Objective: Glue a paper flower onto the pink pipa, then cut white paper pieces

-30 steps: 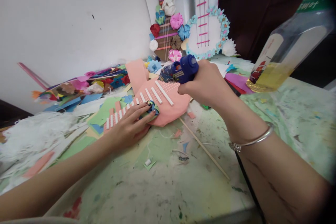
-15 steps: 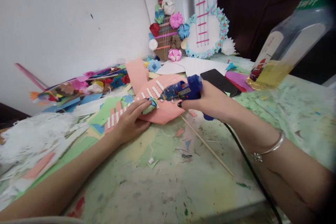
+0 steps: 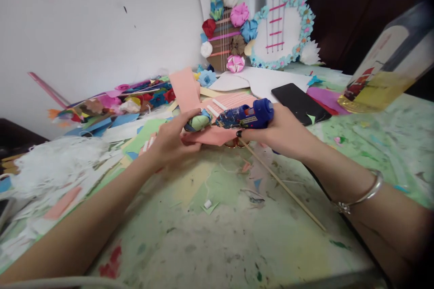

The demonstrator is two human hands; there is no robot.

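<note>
My left hand (image 3: 171, 137) is closed around a small green and blue paper flower (image 3: 198, 122), lifted just above a pink paper guitar (image 3: 217, 134) that lies on the table. My right hand (image 3: 281, 133) grips a blue glue gun (image 3: 249, 116), held level with its nozzle pointing left, right at the flower. The gun's black cord runs back under my right forearm. White strips cross the guitar's body and neck.
A thin wooden stick (image 3: 281, 183) lies across the paint-stained table (image 3: 217, 235). A black phone (image 3: 300, 103) sits behind my right hand. Two decorated paper guitars (image 3: 257, 22) lean on the wall. A bottle of yellow liquid (image 3: 386, 70) is at right; coloured paper scraps (image 3: 111, 108) are at left.
My left hand lifted the paper flower off the pink guitar. My right hand brought the glue gun down from above the guitar and levelled its nozzle at the flower.
</note>
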